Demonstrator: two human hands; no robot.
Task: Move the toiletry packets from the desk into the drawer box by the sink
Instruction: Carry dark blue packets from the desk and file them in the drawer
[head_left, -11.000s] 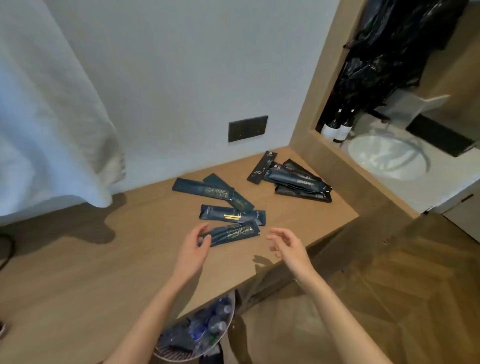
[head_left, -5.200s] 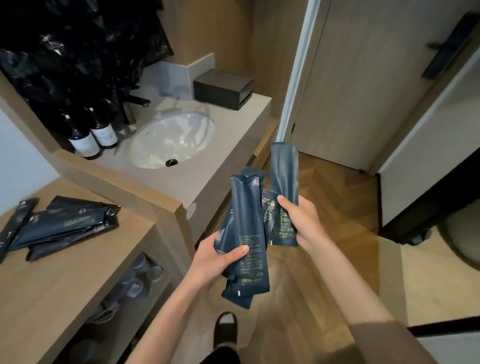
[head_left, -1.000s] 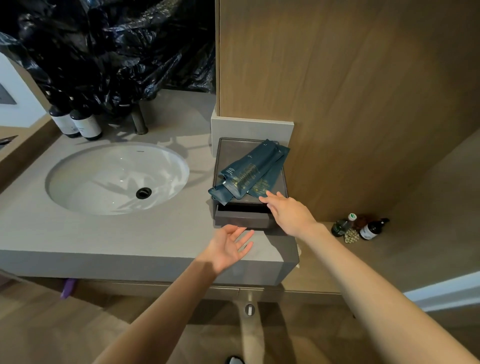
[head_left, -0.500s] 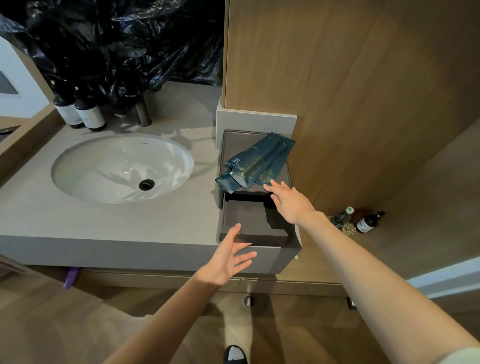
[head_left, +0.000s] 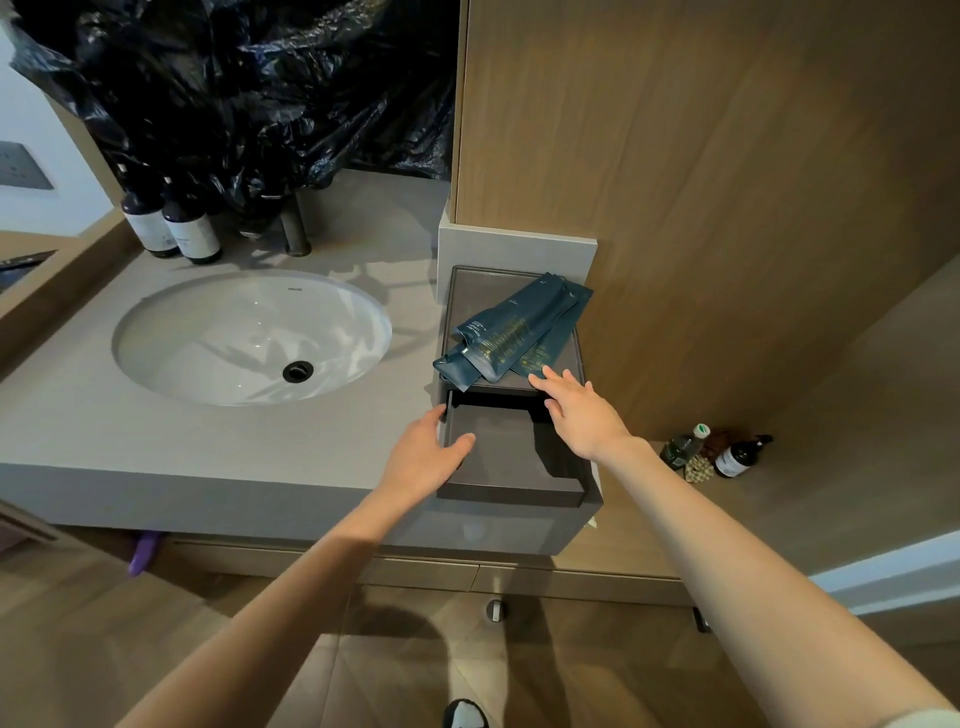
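Toiletry packets (head_left: 514, 332) lay in a stack on top of the drawer box (head_left: 467, 296), with the drawer (head_left: 509, 457) open below them.
The box sat at the right end of the desk (head_left: 78, 415), beside the sink (head_left: 208, 338). The packets lay diagonally across the lid, near ends overhanging its front-left corner. Left hand (head_left: 423, 457) gripped the drawer's left wall, thumb inside, fingers curled outside. Right hand (head_left: 584, 415) was flat, fingers (head_left: 545, 376) straight and slightly apart, tips touching the near end of the rightmost packet. Two labelled bottles (head_left: 171, 228) stood behind the sink under black plastic sheeting (head_left: 249, 88).
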